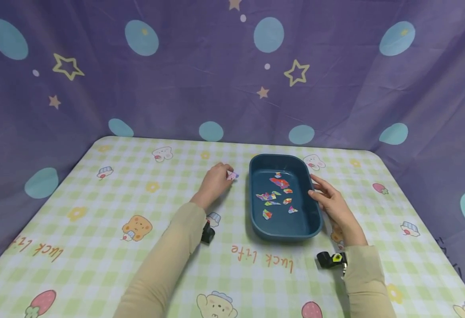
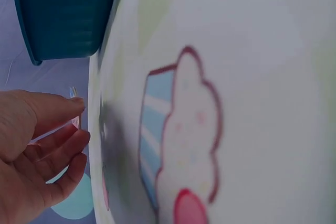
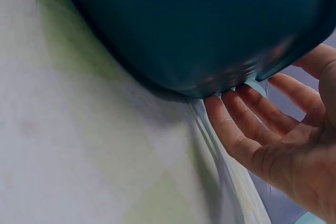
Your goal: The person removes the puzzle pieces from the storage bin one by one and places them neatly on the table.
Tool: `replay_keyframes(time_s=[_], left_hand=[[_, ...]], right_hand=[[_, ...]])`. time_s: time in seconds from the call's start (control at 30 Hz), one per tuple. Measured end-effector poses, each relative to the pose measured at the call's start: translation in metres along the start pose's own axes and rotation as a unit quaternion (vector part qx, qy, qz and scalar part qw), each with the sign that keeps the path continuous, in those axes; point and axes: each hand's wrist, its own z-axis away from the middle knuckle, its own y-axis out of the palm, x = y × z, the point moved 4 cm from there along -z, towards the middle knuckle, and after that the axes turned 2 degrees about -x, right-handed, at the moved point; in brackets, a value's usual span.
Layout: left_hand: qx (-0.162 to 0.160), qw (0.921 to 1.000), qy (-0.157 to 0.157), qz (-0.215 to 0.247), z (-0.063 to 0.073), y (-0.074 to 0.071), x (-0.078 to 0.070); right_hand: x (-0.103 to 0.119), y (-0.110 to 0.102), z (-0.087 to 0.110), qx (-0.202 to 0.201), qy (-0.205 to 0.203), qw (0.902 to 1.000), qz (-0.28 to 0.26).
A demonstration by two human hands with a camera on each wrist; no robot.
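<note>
Between thumb and forefinger my left hand (image 1: 214, 183) pinches a small pink-and-purple cut-out piece (image 1: 232, 176), just left of the dark teal basin. The left wrist view catches the piece (image 2: 74, 114) nearly edge-on at the fingertips. The rounded rectangular basin (image 1: 286, 236) stands upright on the table. My right hand (image 1: 333, 204) holds the basin's right side, with the thumb at the rim and fingers against the outer wall. In the right wrist view the fingertips (image 3: 212, 103) touch that wall low down. Several bright cut-out pieces, including a red one (image 1: 279, 182), lie scattered on the basin floor.
A green-and-white checked cloth (image 1: 109, 194) with cartoon prints covers the table. Behind the table hangs a purple curtain (image 1: 204, 88) with stars and blue ovals. A black wrist camera (image 1: 207, 232) sits at the left cuff, another camera (image 1: 330, 260) at the right.
</note>
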Motion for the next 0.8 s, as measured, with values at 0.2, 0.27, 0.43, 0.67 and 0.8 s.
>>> replay_keyframes(time_s=[0.2,0.27,0.43,0.67,0.8], left_hand=[[0.012,0.9999,-0.011,-0.004,0.0007,0.0034,0.0018],[0.019,0.9997,-0.014,-0.005,0.0007,0.0047,0.0025],[0.03,0.9993,-0.023,-0.006,0.001,0.006,0.0041],[0.034,0.9989,-0.031,-0.002,0.0008,0.0076,0.0064],[0.038,0.9988,-0.031,0.002,0.0013,0.0079,0.0064]], right_hand=[[-0.0002,0.0001,0.0002,0.001,0.001,1.0,-0.006],[-0.0003,-0.0002,0.0002,0.001,0.005,1.0,-0.004],[-0.0007,-0.0004,0.0001,0.001,0.01,0.9999,0.0],[-0.0023,0.0002,-0.0012,0.001,-0.003,0.9999,-0.014],[-0.0029,-0.0004,-0.0011,0.0,-0.005,0.9999,-0.012]])
